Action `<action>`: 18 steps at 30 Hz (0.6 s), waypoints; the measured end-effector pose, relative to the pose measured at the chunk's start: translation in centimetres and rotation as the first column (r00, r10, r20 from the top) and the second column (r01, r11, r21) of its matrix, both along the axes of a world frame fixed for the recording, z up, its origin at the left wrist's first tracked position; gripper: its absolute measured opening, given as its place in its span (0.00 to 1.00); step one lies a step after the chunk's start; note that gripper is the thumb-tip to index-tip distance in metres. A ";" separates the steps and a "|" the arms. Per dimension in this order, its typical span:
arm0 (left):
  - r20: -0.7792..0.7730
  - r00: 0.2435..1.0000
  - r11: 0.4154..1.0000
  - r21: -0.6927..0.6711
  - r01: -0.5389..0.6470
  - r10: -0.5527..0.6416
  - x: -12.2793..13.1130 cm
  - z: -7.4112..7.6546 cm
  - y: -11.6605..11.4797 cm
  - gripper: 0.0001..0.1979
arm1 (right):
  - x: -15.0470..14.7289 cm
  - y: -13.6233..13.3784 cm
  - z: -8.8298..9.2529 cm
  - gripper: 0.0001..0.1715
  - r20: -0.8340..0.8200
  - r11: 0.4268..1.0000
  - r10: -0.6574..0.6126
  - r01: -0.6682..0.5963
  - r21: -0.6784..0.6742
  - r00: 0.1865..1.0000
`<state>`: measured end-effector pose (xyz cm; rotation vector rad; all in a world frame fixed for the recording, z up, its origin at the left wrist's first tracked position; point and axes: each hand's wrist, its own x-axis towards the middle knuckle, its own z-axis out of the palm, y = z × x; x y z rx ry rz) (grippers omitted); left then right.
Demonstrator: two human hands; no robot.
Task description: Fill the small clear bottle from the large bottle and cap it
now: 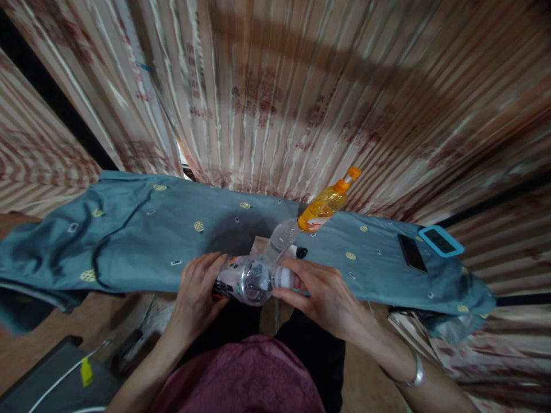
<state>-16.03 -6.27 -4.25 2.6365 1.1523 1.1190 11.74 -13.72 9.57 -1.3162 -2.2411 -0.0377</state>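
A clear plastic bottle (256, 281) with a partly dark label lies sideways between my hands, its white cap (284, 278) towards the right. My left hand (200, 292) is wrapped round the labelled end. The fingers and thumb of my right hand (316, 292) pinch the cap. Just behind the bottle, another clear bottle (283, 236) stands on the cloth-covered table (172, 229). Beside it are a small black-and-white object (301, 252) and a pinkish flat piece (258, 245), partly hidden by the bottles.
An orange pump bottle (322, 207) stands at the table's back edge. Towards the right end lie a dark phone (412, 253) and a blue-framed device (441, 241). Striped curtains (267, 103) hang behind the table. A dark case (55, 373) is at the lower left.
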 end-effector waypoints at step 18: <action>0.085 0.993 0.996 0.024 -0.082 0.080 -1.7 -0.3 1.1 0.38 | -2.4 1.4 -0.4 0.21 -0.182 0.997 -0.028 0.016 -0.070 0.983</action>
